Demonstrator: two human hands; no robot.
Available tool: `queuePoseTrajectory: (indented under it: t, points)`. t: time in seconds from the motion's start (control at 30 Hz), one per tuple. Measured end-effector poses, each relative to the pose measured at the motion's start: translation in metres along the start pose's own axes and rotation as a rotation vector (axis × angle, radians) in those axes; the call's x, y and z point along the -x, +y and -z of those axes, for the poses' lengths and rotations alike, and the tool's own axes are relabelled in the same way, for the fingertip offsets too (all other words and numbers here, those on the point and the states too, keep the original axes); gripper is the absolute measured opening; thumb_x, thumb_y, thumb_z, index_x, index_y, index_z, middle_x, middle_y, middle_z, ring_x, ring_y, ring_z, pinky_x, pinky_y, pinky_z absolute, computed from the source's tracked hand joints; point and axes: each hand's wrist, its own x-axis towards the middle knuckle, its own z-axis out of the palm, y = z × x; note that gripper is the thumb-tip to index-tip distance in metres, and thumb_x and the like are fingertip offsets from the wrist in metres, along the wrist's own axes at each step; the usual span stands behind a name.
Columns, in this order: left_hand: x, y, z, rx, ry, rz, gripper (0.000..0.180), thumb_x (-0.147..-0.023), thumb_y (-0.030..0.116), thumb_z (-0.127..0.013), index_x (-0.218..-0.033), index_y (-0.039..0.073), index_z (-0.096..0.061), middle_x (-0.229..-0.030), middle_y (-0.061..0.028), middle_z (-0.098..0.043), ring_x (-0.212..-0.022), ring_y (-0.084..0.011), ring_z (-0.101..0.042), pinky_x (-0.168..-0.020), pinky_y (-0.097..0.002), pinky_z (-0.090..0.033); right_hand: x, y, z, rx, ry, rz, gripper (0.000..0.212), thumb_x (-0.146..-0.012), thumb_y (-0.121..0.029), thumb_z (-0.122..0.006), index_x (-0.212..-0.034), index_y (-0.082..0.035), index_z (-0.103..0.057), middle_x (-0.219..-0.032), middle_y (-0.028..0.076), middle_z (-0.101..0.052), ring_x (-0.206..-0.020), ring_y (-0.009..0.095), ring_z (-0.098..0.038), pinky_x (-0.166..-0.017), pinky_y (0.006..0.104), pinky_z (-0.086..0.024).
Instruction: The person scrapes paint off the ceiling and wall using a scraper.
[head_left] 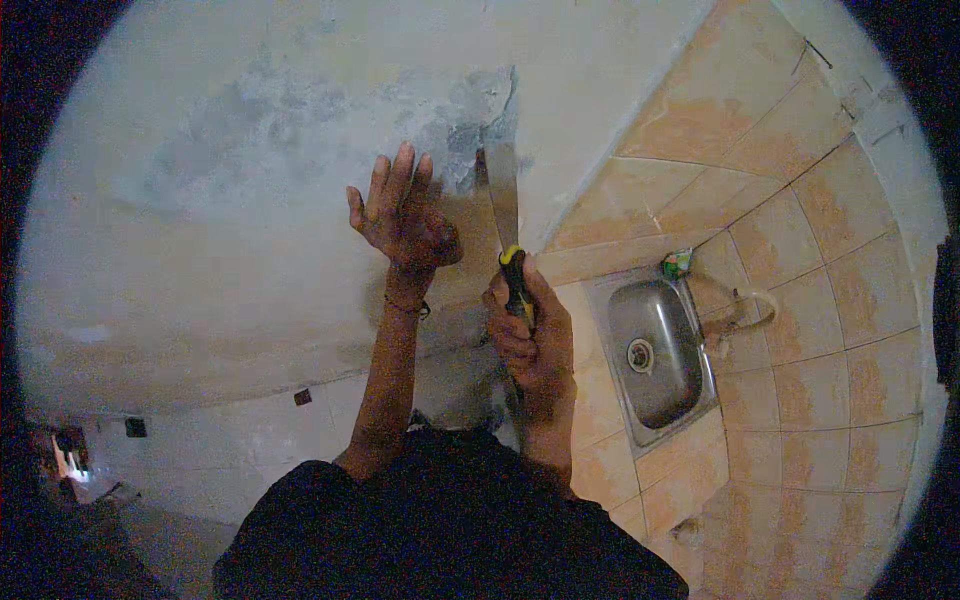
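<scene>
A putty knife [506,200] with a wide metal blade and a black-and-yellow handle is upright in my right hand [535,330], fingers wrapped round the handle. Its blade tip lies against the pale wall [250,270], at the edge of a grey patch of peeling paint [465,140]. To the left, my left hand [405,220] is raised before the wall below that patch, its fingers spread and nothing in it. Whether the palm touches the wall I cannot tell. A thin dark bracelet [410,305] circles the left wrist.
On the right, a steel sink [655,350] is set in an orange-and-cream tiled counter [680,465]. A small green-and-white packet [678,263] stands at its far corner, near a tap [735,312]. Tiled wall [850,330] rises beyond. White floor tiles [210,460] lie at lower left.
</scene>
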Motion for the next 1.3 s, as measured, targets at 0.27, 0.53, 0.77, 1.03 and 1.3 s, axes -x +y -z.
queuePoseTrajectory:
  t: [0.27,0.53,0.77,1.03,1.3]
  points:
    - [0.007,-0.004,-0.001,-0.063,-0.036,-0.02,0.038,-0.095,0.029,-0.039,-0.117,0.014,-0.065,-0.127,-0.0024,-0.061,-0.124,-0.0219,-0.049,-0.112,-0.0453,-0.018,0.004,0.005,0.006,0.056,-0.01,-0.003,0.036,-0.1,-0.038,-0.043,-0.085,-0.007,-0.052,-0.055,-0.002,-0.04,-0.032,0.002,-0.026,-0.026,0.0151,-0.022]
    - [0.002,-0.002,0.008,0.018,-0.066,-0.021,0.039,-0.092,0.027,-0.038,-0.118,0.015,-0.064,-0.129,-0.0041,-0.059,-0.125,-0.0239,-0.048,-0.112,-0.0465,-0.017,0.002,0.0,-0.006,0.039,0.024,0.018,0.035,-0.1,-0.038,-0.045,-0.086,-0.007,-0.052,-0.056,-0.002,-0.04,-0.035,0.001,-0.029,-0.027,0.014,-0.021]
    - [0.004,-0.004,0.001,-0.09,-0.089,-0.039,0.04,-0.09,0.028,-0.037,-0.118,0.016,-0.064,-0.131,-0.002,-0.058,-0.126,-0.0221,-0.046,-0.111,-0.046,-0.016,0.004,0.0,-0.008,0.018,0.054,0.009,0.031,-0.099,-0.035,-0.048,-0.087,-0.007,-0.053,-0.061,-0.002,-0.043,-0.036,0.001,-0.028,-0.027,0.0136,-0.022]
    - [0.001,-0.007,0.0,0.005,-0.07,-0.031,0.04,-0.09,0.027,-0.037,-0.118,0.017,-0.064,-0.132,-0.0011,-0.057,-0.126,-0.0215,-0.046,-0.111,-0.0473,-0.015,0.001,-0.001,-0.005,0.058,0.013,0.022,0.036,-0.099,-0.04,-0.047,-0.086,-0.007,-0.053,-0.058,-0.003,-0.04,-0.036,0.001,-0.027,-0.027,0.014,-0.02]
    - [-0.003,-0.006,0.001,-0.055,-0.075,-0.062,0.041,-0.09,0.025,-0.035,-0.119,0.017,-0.062,-0.13,-0.0028,-0.058,-0.125,-0.0229,-0.048,-0.11,-0.0485,-0.017,-0.002,-0.002,-0.003,0.014,-0.097,-0.026,0.035,-0.099,-0.039,-0.046,-0.084,-0.008,-0.052,-0.055,-0.004,-0.038,-0.035,0.001,-0.026,-0.028,0.0158,-0.021]
